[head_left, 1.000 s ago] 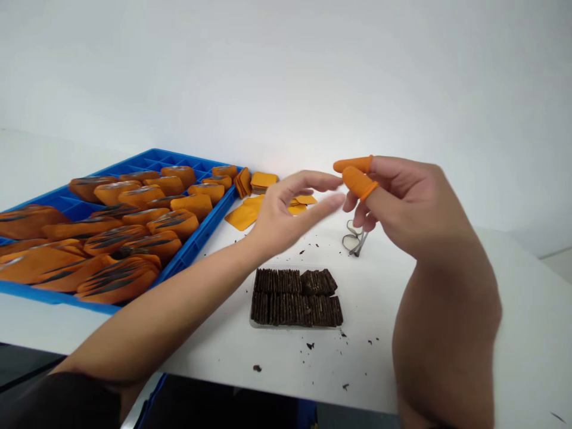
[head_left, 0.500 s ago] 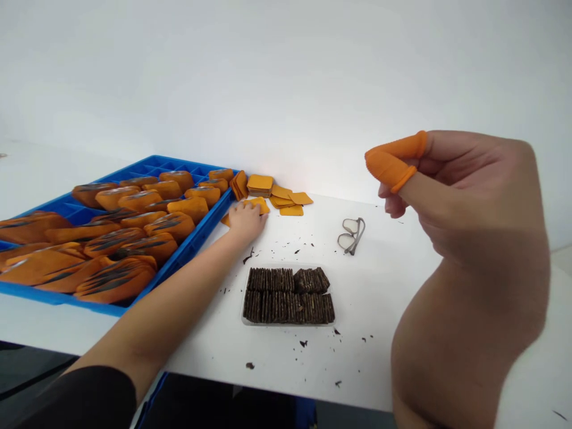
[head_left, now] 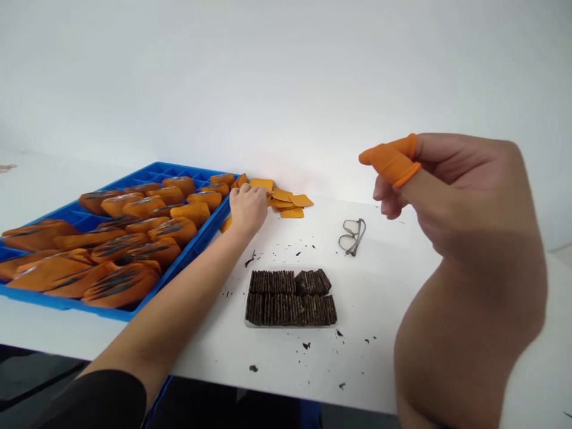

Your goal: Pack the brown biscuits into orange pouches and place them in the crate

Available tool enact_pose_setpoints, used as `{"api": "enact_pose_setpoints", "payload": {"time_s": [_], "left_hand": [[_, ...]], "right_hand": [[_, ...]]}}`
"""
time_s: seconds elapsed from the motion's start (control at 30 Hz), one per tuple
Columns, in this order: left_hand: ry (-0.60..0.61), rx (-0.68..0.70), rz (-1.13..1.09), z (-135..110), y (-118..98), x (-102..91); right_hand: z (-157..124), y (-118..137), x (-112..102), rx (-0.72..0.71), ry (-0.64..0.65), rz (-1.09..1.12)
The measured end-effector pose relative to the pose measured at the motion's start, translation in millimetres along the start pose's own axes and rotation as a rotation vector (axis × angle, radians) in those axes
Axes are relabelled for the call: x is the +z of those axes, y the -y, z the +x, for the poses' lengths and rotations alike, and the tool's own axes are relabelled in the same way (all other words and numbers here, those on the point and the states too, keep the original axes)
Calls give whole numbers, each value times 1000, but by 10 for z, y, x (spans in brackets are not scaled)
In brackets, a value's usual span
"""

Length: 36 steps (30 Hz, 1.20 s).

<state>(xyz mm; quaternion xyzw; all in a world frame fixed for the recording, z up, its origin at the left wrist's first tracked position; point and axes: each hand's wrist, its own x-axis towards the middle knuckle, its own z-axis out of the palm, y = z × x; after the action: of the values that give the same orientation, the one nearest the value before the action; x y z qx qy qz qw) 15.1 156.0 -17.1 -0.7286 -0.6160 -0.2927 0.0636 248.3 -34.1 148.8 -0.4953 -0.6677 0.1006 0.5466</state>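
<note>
On the white worktop (head_left: 370, 310) sits a big blue tray (head_left: 196, 242), well to the left of the right hand (head_left: 465, 190), which is up in the air with its orange-capped thumb and finger pinched together. The left hand (head_left: 249, 208) is curled by the tray's far corner, but I can't tell if it has hold of anything. The clear box (head_left: 291, 326) of dark squares (head_left: 271, 307) is nearer than that hand, and flat orange packets (head_left: 292, 202) lie just to its right.

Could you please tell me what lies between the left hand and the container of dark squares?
In the head view, scattered dark flakes lie there on the white tabletop.
</note>
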Motion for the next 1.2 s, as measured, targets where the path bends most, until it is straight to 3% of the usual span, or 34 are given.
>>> {"api": "enact_pose_setpoints", "payload": {"time_s": [0.23, 0.37, 0.47, 0.57, 0.67, 0.83, 1.0, 1.2], "left_hand": [[-125, 30, -463, 18, -231, -330], [-153, 114, -905, -64, -538, -694], [-182, 183, -1148, -228, -744, -1020], [-201, 253, -1388, -426, -867, -1303], [-189, 343, -1578, -557, -928, -1460], [-255, 353, -1662, -574, -949, -1443], [-344, 335, -1579, -596, -924, -1418], [-142, 326, -1510, -662, -922, -1516]], "right_hand": [[43, -141, 3, -21, 44, 28], [65, -207, -1, -3, 46, 34], [64, -219, -37, -66, 5, 33], [34, -186, -70, -205, 119, 88], [-8, -134, -40, -317, 236, 190], [-49, -95, 110, -378, 175, 255], [-53, -101, 205, -387, 132, 247], [-4, -161, 270, -425, 3, 296]]}}
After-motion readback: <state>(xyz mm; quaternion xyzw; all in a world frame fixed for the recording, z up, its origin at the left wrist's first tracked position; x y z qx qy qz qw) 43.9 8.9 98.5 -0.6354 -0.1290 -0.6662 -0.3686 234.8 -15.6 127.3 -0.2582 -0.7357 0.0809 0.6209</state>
